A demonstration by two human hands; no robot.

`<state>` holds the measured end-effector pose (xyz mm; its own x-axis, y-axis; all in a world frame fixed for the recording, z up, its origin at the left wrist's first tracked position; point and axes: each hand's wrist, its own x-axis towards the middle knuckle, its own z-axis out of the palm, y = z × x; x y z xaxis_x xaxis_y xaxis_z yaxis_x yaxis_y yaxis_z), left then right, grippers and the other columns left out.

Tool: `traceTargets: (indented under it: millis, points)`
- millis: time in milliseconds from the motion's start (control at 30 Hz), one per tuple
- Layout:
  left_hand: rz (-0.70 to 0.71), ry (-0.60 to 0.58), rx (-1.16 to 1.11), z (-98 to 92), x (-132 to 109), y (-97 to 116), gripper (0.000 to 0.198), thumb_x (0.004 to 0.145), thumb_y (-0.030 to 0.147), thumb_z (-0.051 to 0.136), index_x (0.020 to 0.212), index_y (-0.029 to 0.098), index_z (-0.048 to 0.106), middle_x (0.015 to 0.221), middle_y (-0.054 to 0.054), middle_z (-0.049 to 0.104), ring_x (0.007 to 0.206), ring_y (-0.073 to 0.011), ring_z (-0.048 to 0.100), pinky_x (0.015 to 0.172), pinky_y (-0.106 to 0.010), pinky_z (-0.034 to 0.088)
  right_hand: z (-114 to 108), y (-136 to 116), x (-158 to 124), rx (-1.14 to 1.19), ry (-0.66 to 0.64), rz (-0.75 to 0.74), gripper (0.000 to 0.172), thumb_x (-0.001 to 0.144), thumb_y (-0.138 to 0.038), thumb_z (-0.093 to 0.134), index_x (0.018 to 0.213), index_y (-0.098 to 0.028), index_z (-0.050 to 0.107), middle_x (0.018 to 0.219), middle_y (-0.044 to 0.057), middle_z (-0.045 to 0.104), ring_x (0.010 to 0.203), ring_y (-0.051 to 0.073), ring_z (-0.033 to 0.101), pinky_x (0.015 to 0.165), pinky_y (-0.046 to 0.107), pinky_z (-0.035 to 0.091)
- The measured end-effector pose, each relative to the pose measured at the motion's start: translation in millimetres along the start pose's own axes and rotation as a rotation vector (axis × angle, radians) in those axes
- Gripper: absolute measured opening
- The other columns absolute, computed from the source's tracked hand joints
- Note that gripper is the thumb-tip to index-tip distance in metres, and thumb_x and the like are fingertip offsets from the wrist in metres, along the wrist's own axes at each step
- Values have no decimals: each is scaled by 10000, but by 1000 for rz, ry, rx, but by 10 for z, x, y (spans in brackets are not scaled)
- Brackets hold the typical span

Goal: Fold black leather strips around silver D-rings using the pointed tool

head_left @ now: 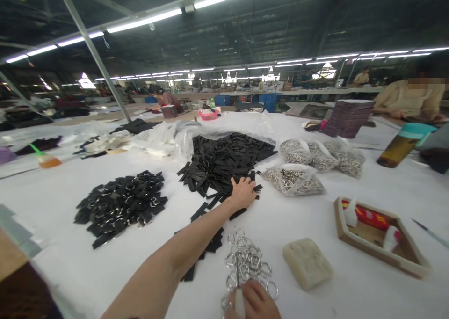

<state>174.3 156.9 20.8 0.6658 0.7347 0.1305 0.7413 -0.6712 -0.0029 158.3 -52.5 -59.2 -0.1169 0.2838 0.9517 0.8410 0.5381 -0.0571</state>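
Observation:
My left hand (243, 192) reaches forward to the near right edge of a big heap of black strips (224, 160). Its thumb stands apart from the bent fingers, and the fingertips rest among the strips. At the bottom of the view, my right hand (256, 300) is closed around the pale handle of an awl (240, 302). The awl's thin metal shaft points away from me over a loose pile of silver D-rings (250, 258). More black strips lie partly hidden under my left forearm. To the left is a pile of black strips fitted with metal rings (122, 206).
Clear bags of metal rings (294, 178) lie right of the heap. Nearer are a whitish block (307, 263) and a wooden tray (382, 258) holding small white bottles. A tumbler (403, 146) stands farther right. Another person (410, 97) sits behind it.

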Motion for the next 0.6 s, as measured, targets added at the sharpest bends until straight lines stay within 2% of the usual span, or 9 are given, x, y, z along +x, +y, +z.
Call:
traceTargets:
  millis: [67, 133, 300, 433, 600]
  points:
    - [-10, -13, 14, -42, -113, -75, 312, 847, 310, 521, 1119, 157, 527, 1181, -92, 517, 1050, -235, 512, 875, -465, 424, -57, -11, 120, -1, -17, -26, 239, 717, 18, 426, 647, -182, 536, 508, -9, 533, 493, 118, 468, 599, 262, 398]
    - [-27, -27, 24, -85, -234, -148, 312, 847, 310, 520, 1119, 156, 526, 1172, -91, 522, 1036, -231, 520, 865, -459, 434, -138, -21, 206, -4, -92, -30, 224, 707, 19, 434, 644, -176, 526, 505, -7, 513, 499, 121, 448, 604, 267, 378]
    - [-107, -47, 51, -183, -620, -268, 298, 848, 318, 517, 1095, 154, 540, 1159, -88, 531, 1041, -230, 515, 883, -464, 414, -277, -42, 255, -8, -256, -27, 211, 753, -15, 418, 706, -180, 540, 532, 8, 509, 535, 150, 435, 581, 276, 338]
    - [-156, -42, 52, -222, -967, -310, 243, 851, 317, 504, 1010, 144, 566, 1084, -74, 558, 1027, -222, 509, 889, -456, 387, -313, -48, 234, 14, -305, -18, 202, 751, -11, 429, 716, -174, 544, 585, 23, 545, 570, 162, 452, 600, 285, 341]
    - [-195, -17, 11, -273, -1362, -300, 158, 836, 193, 432, 862, 152, 582, 949, -94, 590, 959, -241, 513, 839, -394, 388, -370, -52, 241, 52, -349, -20, 191, 735, -9, 444, 733, -167, 550, 614, 28, 568, 592, 166, 473, 629, 293, 355]
